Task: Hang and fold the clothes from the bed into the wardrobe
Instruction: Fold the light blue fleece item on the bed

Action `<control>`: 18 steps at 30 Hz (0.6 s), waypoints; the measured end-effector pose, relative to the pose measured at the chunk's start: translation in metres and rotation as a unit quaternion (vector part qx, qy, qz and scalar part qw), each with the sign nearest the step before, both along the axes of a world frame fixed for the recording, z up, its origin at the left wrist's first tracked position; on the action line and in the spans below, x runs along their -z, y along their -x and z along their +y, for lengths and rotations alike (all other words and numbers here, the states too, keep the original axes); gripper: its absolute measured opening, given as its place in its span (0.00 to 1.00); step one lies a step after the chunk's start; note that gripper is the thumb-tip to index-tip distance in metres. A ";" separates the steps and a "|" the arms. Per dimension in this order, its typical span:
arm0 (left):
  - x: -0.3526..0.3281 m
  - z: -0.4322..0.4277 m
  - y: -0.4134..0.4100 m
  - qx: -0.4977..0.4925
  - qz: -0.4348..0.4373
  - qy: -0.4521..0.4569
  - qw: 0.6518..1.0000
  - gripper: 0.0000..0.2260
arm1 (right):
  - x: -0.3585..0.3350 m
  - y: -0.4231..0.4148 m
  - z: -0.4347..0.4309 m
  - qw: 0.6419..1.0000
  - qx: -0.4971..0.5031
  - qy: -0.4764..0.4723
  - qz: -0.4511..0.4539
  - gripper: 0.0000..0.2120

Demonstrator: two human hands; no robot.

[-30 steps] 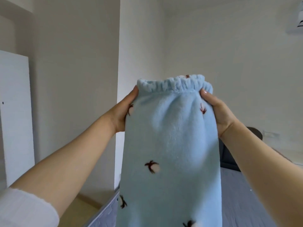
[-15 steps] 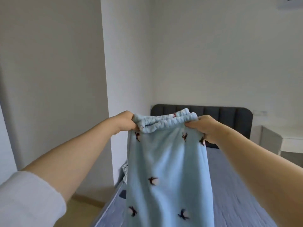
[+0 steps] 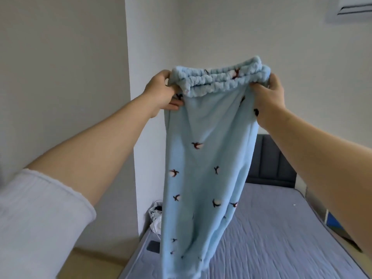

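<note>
Recorder: Bed [image 3: 281,228], grey quilted mattress, with a dark padded headboard [image 3: 271,162] at the far end. No wardrobe in view.

Checker: Garment position?

Recorder: Pale blue fleece pyjama trousers [image 3: 203,158], held up in the air above the left side of the bed and hanging full length. The lower end leaves the frame, so I cannot tell whether it touches the mattress.

Checker: Hands?

Recorder: The left hand [image 3: 161,93] grips the left end of the gathered elastic waistband [image 3: 219,81], fingers curled into the cloth. The right hand [image 3: 267,95] grips the right end likewise. The waistband is spread between them, roughly level, its mouth slightly open.

Checker: Handling estimate?

Recorder: Judged light, soft and limp. The cloth drapes straight down with no stiffness. The plush pile should not slip in the fingers, but it will likely fold bulky. It is not fragile. The waistband looks the surest hold, being thick and ruffled. For folding, a second hold near the hems seems needed.

Checker: Small items?

Recorder: A white tangle [image 3: 156,216], cable or cloth, I cannot tell which, lies by the wall. Just below it on the mattress is a dark flat object [image 3: 153,246], possibly a phone.
</note>
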State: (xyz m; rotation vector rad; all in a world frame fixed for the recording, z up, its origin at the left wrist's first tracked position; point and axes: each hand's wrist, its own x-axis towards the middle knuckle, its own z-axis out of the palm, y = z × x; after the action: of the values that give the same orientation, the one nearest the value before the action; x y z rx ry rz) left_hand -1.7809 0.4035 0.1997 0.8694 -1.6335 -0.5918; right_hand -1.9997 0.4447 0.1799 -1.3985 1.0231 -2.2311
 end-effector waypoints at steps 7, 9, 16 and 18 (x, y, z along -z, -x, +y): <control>0.034 0.061 -0.039 0.000 0.025 -0.053 0.998 0.11 | 0.037 -0.003 0.066 0.984 -0.174 -0.041 0.013 0.14; 0.061 0.080 -0.048 0.026 0.027 -0.103 0.994 0.11 | 0.065 0.001 0.081 0.973 -0.212 -0.090 0.023 0.13; 0.190 0.147 -0.064 0.065 -0.084 -0.283 0.953 0.09 | 0.197 0.018 0.131 0.907 -0.298 -0.297 0.022 0.14; 0.229 0.163 -0.064 0.072 -0.108 -0.327 0.936 0.16 | 0.238 0.019 0.145 0.881 -0.313 -0.353 0.022 0.14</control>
State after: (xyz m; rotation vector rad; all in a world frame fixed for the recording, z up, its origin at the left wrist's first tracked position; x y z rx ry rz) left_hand -1.7169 0.5664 -0.0296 1.3388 -1.7273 -1.2200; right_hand -2.0186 0.5897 -0.0581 -1.1947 1.0446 -1.1862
